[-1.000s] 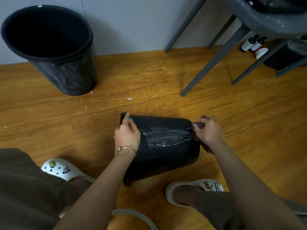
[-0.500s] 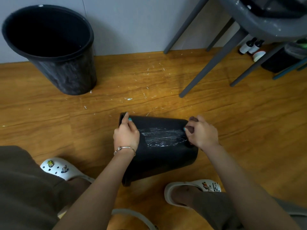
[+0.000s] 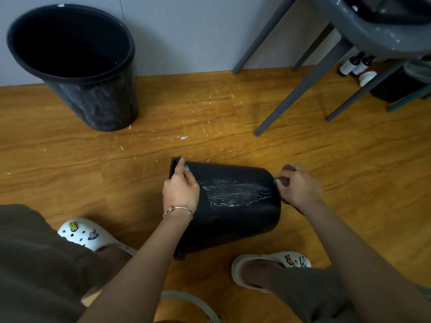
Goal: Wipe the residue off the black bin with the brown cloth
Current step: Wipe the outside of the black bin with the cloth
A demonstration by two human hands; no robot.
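Down on the wooden floor [image 3: 70, 159], we steady the round black plastic bin [image 3: 233, 217], lying on its side, with our left hand [image 3: 180, 190] curled over its rim. Our right hand [image 3: 298, 187] clutches the bunched brown cloth [image 3: 288, 169] at the bin's base, just beside the streaky white residue [image 3: 235, 192]. We judge wiping under way; next, drag the cloth firmly across those streaks.

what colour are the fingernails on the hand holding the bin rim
Teal, on the left hand at the black bin rim; head view.
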